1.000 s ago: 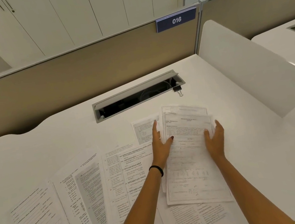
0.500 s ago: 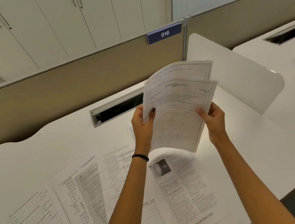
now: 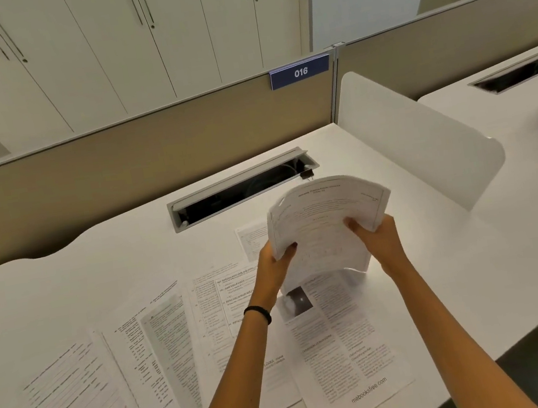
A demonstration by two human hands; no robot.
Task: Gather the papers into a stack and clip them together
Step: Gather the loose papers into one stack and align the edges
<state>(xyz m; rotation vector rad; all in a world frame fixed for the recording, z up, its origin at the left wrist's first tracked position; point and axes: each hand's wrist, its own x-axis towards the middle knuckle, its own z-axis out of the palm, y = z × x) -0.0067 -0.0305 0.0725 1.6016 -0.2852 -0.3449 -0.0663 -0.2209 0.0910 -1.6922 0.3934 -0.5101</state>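
Observation:
A small stack of printed papers [image 3: 322, 227] stands on its bottom edge on the white desk [image 3: 96, 262], bowed and tilted away from me. My left hand [image 3: 274, 267] grips its left side and my right hand [image 3: 374, 240] grips its right side. Under the stack lies a sheet with a dark photo and web address [image 3: 346, 348]. Several more printed sheets [image 3: 163, 350] lie spread flat to the left, and one sheet [image 3: 252, 240] peeks out behind my left hand. A black binder clip [image 3: 306, 174] sits by the right end of the cable slot.
An open cable slot [image 3: 241, 187] with a raised metal lid cuts across the desk's middle. A white rounded divider [image 3: 424, 137] stands at the right. A beige partition [image 3: 117, 169] with a blue "016" sign [image 3: 300, 72] closes the back. The desk's front edge drops off at lower right.
Both hands picked two sheets up off the desk, raised them, then lowered them so their bottom edge meets the desk. The sheet with the photo is now uncovered.

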